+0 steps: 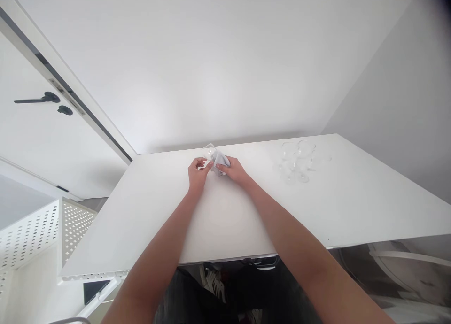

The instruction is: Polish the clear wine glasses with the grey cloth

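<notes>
Clock directions are read from the middle of the white tabletop [225, 220], with 12 o'clock toward the wall. At 10 o'clock, beyond the tabletop, stands a pale door [24, 65] fitted with a dark lever handle [38, 99]. Between 8 and 9 o'clock, beside the tabletop's edge, is a white perforated panel [75, 220]. On the tabletop at 10 o'clock is the left hand [199, 170], its fingers curled and its thumb reaching to the cloth; whether it grips anything cannot be told. Adjoining it at 11 o'clock is a clear glass [209, 151], tilted, its near part covered by a crumpled grey cloth [221, 159]. Whether the cloth enters the glass or only wraps it cannot be discerned. At 12 o'clock the right hand [234, 170] grasps the cloth, thumb laid across the folds, against the glass. At 2 o'clock, well apart from both hands, clear glasses [302, 151] stand close together on the tabletop; their overlapping outlines prevent a count. Their transparent walls show the white surface behind, and any contents are too faint to distinguish.
</notes>
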Available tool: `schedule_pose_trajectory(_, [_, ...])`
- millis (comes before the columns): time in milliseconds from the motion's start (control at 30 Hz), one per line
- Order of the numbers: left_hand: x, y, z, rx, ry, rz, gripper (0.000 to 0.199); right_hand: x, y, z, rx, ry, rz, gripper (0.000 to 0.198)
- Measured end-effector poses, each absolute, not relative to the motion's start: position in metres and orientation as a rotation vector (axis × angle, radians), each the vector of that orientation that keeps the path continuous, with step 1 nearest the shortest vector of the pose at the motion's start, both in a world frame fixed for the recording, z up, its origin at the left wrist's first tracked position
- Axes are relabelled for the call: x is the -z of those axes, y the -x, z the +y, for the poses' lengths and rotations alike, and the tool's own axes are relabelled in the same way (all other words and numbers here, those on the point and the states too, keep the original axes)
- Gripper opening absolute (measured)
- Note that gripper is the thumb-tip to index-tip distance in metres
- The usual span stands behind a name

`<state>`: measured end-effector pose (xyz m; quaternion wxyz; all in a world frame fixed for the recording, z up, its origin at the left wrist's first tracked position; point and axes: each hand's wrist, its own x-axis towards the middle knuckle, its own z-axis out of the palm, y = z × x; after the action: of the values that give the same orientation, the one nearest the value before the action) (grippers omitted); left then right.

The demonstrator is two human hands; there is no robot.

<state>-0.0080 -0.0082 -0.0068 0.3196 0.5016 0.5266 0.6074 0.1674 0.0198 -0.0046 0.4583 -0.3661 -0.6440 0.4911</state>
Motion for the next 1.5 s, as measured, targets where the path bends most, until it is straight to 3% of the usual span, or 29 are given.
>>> schedule_pose_trajectory(133, [0.005, 0.008, -0.006, -1.574, -1.23, 1.164, 0.054, 0.001, -0.17, 0.019, -1.557, 0.837, -1.454, 0.041])
schedule_pose_trajectory(267, [0.002, 0.005, -0.007, -1.464, -1.197, 0.923, 0.068, -0.004, -0.172, 0.015, -1.695, 0.788, -1.384, 0.041])
schedule_pose_trajectory(467, [-0.005, 0.003, -0.011, -1.493, -1.234, 0.832, 0.069, -0.005, -0.168, 0.01, -1.819, 0.643, -1.402, 0.044])
schedule_pose_trajectory(733, [-0.006, 0.003, -0.016, -1.477, -1.211, 0.863, 0.07, -0.007, -0.158, 0.007, -1.663, 0.645, -1.45, 0.054])
schedule_pose_trajectory(1267, [-0.008, 0.007, -0.015, -1.396, -1.227, 0.575, 0.071, -0.005, -0.178, 0.006, -2.156, 0.546, -1.277, 0.04])
schedule_pose_trajectory(1400, [-0.006, 0.008, -0.015, -1.401, -1.267, 0.58, 0.069, -0.006, -0.178, 0.006, -2.175, 0.499, -1.408, 0.041])
schedule_pose_trajectory(1500, [-0.003, 0.008, -0.012, -1.462, -1.272, 0.62, 0.065, -0.006, -0.172, 0.008, -2.013, 0.568, -1.485, 0.04])
